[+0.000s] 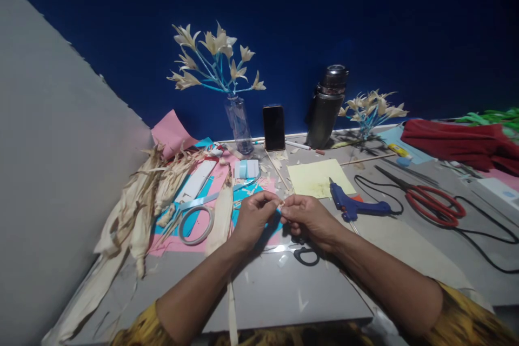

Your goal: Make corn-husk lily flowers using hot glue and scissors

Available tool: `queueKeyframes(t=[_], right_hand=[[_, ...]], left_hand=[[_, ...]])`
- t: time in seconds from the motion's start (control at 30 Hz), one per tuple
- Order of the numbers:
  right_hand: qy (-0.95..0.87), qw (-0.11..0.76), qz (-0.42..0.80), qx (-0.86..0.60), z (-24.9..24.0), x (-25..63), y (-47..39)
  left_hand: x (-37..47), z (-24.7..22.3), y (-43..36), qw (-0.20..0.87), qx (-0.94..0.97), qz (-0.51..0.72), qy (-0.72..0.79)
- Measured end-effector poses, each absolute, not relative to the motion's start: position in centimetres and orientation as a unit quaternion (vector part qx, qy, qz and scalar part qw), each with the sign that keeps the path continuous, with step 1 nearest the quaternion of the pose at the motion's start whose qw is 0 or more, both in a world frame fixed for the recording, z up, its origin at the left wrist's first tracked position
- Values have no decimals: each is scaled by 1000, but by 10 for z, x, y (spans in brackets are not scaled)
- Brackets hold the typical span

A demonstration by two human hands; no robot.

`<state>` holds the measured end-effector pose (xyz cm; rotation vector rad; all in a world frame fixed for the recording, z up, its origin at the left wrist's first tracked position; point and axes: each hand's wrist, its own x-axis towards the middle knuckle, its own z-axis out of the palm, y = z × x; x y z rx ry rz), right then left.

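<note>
Both hands meet above the middle of the table, fingertips nearly touching. My left hand (257, 217) is closed in a pinch, and my right hand (306, 216) pinches from the other side. Between them is a tiny pale piece with a bit of blue below it, too small to name. Black-handled scissors (307, 256) lie just under my right hand. Blue paper (243, 191) on pink paper (194, 244) lies under and beside my left hand. A long pale husk strip (221, 211) lies left of it. Right of my right hand rests a blue glue gun (359, 206).
Dried husks (140, 211) and a tape roll (181, 227) lie left. Behind stand a glass vase (239, 124) of husk flowers, a phone (274, 127) and a dark flask (325, 113). Yellow paper (320, 175), red-handled scissors (436, 205), black cable and red cloth (458, 140) lie right.
</note>
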<state>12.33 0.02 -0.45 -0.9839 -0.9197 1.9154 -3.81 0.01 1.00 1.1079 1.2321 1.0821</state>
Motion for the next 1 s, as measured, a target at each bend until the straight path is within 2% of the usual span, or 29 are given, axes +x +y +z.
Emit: queueKeyframes(t=[0.13,0.37,0.7,1.0], right_hand=[[-371,381,754,-386,-3,124,1],[-396,385,725,-412,1,124,1],[-410,384,726,-395,1,123,-3],[-411,378,723,-407,5,123,-3]], left_hand=[[-40,12,0,556,494,422,518],[-39,16,-4,432,582,456,517],[-32,14,-5,606,408,486,480],[-31,13,-4,637,365,517,440]])
